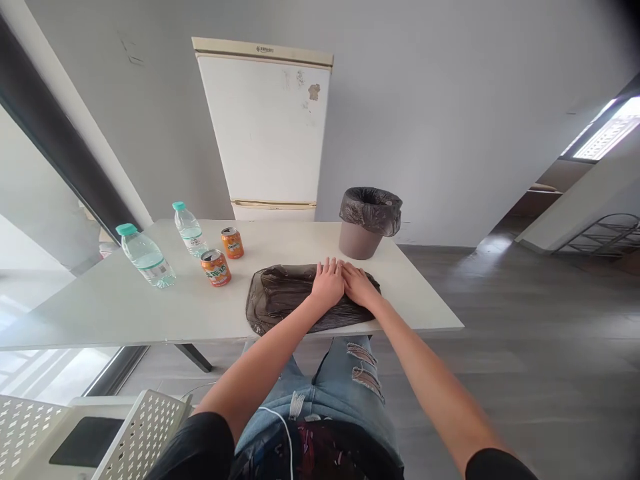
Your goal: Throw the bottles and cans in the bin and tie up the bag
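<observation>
A dark, translucent plastic garbage bag [285, 293] lies flattened on the white table close to its front edge. My left hand [329, 281] rests flat on the bag, fingers stretched out and pointing away from me. Right beside it, my right hand [357, 283] also lies on the bag with its fingers extended, the two hands touching. The bag's part under my hands and forearms is hidden. Just beyond my right hand stands a brown trash can [359, 241], its rim lined with a black garbage bag [371, 210].
On the table's [185, 317] left stand two bottles with green caps, one nearer [146, 258] and one farther [190, 230], beside two orange cans [216, 268]. A white refrigerator [270, 127] stands behind the table. A white perforated basket [143, 433] is at lower left.
</observation>
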Demonstrator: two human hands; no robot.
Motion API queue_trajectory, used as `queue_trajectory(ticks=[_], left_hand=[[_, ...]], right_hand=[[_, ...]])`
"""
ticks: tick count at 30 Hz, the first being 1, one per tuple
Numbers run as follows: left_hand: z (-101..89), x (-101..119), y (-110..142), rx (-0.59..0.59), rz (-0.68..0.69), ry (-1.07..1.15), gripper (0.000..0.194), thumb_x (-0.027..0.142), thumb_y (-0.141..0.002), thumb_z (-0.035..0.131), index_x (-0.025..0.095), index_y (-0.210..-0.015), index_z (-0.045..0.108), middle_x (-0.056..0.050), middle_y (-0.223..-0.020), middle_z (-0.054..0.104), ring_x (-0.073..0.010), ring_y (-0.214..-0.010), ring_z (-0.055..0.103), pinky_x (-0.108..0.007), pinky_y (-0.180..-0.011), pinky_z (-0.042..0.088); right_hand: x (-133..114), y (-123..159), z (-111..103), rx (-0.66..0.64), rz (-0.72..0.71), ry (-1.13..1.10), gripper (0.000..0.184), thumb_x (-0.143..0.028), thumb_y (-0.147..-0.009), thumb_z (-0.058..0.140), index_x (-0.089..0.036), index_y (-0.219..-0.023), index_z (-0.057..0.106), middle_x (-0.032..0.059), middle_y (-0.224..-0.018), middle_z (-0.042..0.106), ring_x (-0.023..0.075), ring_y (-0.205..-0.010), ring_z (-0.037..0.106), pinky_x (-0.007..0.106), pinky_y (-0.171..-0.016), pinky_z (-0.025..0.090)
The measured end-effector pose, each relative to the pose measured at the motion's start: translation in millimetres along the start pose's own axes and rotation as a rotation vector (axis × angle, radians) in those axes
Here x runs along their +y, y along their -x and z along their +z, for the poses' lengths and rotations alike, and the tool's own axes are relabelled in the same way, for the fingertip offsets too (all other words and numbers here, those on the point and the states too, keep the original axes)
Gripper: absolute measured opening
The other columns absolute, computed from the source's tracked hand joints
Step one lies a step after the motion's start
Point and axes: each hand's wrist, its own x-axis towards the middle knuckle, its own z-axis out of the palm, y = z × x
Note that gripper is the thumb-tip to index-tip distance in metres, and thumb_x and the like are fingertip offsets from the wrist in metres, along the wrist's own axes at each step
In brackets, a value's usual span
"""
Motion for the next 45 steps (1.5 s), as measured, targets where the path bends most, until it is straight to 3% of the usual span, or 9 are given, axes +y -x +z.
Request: queue_trajectory(ticks=[5,14,19,24,27,31,35,37,45], left_hand=[[27.7,-33,-9,-0.132,-0.093,0.037,0.065,0.036,-0.109,0.029,0.005,-0.166,0.04,-0.017,-0.174,0.034,-0.0404,-0.164,0.026,-0.063,-0.135,0.016],[-4.9,-156,42,-0.11,-0.293,-0.075,0.067,0.043,-0.109,0.028,0.01,-0.168,0.036,-0.018,-0.175,0.03,-0.039,-0.165,0.024,-0.064,-0.132,0.02],[-5.5,-185,53,-0.095,-0.368,-0.088,0.071,0.045,-0.109,0.025,0.006,-0.168,0.033,-0.02,-0.176,0.028,-0.0399,-0.165,0.024,-0.063,-0.132,0.02],[-16.9,-184,53,-0.036,-0.373,-0.007,0.064,0.039,-0.11,0.027,0.01,-0.165,0.04,-0.018,-0.175,0.033,-0.0388,-0.163,0.027,-0.061,-0.13,0.026],[-47.6,-175,54,0.225,-0.346,0.044,0.052,0.03,-0.108,0.033,0.01,-0.15,0.057,-0.021,-0.16,0.053,-0.0362,-0.15,0.047,-0.055,-0.122,0.039],[-87.9,-124,70,0.497,-0.202,0.074,0.033,0.02,-0.105,0.039,0.018,-0.112,0.072,-0.014,-0.11,0.07,-0.03,-0.112,0.063,-0.046,-0.103,0.05],[-75.3,-49,115,0.256,0.022,0.096,0.022,0.036,-0.104,0.057,0.021,-0.113,0.071,-0.012,-0.112,0.07,-0.0303,-0.108,0.064,-0.047,-0.097,0.052],[-52.2,-27,139,0.137,0.12,0.144,0.051,0.042,-0.092,0.075,0.021,-0.137,0.063,-0.014,-0.135,0.067,-0.033,-0.123,0.061,-0.051,-0.107,0.05],[-21.4,-67,179,-0.022,0.158,0.064,0.081,-0.009,-0.07,0.05,0.024,-0.143,0.062,-0.011,-0.156,0.059,-0.0292,-0.155,0.045,-0.063,-0.135,0.023]], right_hand=[[13,0,18,-0.119,0.023,0.052,0.063,-0.046,-0.112,0.014,-0.031,-0.171,0.031,0.0013,-0.179,0.024,0.0269,-0.167,0.021,0.064,-0.134,0.018],[23,2,26,-0.118,0.076,0.014,0.068,-0.053,-0.111,0.006,-0.031,-0.173,0.023,-0.0007,-0.181,0.016,0.0246,-0.168,0.014,0.06,-0.136,0.014],[22,2,26,-0.128,0.082,0.0,0.069,-0.053,-0.111,0.006,-0.029,-0.173,0.023,-0.0009,-0.181,0.015,0.0243,-0.168,0.014,0.06,-0.136,0.012],[13,7,10,0.002,0.073,-0.014,0.06,-0.042,-0.111,0.018,-0.026,-0.164,0.041,0.0039,-0.179,0.024,0.0288,-0.167,0.017,0.063,-0.134,0.018],[18,19,-10,0.185,0.108,-0.005,0.052,-0.026,-0.104,0.024,-0.022,-0.138,0.062,0.0098,-0.166,0.047,0.0311,-0.159,0.035,0.06,-0.129,0.029],[27,51,-20,0.09,0.227,0.0,0.045,-0.027,-0.101,0.029,-0.023,-0.121,0.069,0.015,-0.128,0.072,0.0328,-0.12,0.065,0.051,-0.103,0.054],[-3,94,-4,0.067,0.372,0.063,0.048,-0.039,-0.102,0.033,-0.024,-0.129,0.069,0.0234,-0.127,0.068,0.0435,-0.12,0.06,0.066,-0.093,0.053],[-34,114,-2,0.053,0.364,0.062,0.047,-0.044,-0.104,0.035,-0.027,-0.128,0.071,0.0238,-0.127,0.067,0.0458,-0.121,0.059,0.07,-0.09,0.052],[-75,143,-53,-0.01,-0.225,-0.181,0.063,-0.005,-0.095,0.038,-0.039,-0.144,0.059,0.0056,-0.143,0.065,0.0288,-0.131,0.062,0.052,-0.107,0.054]])
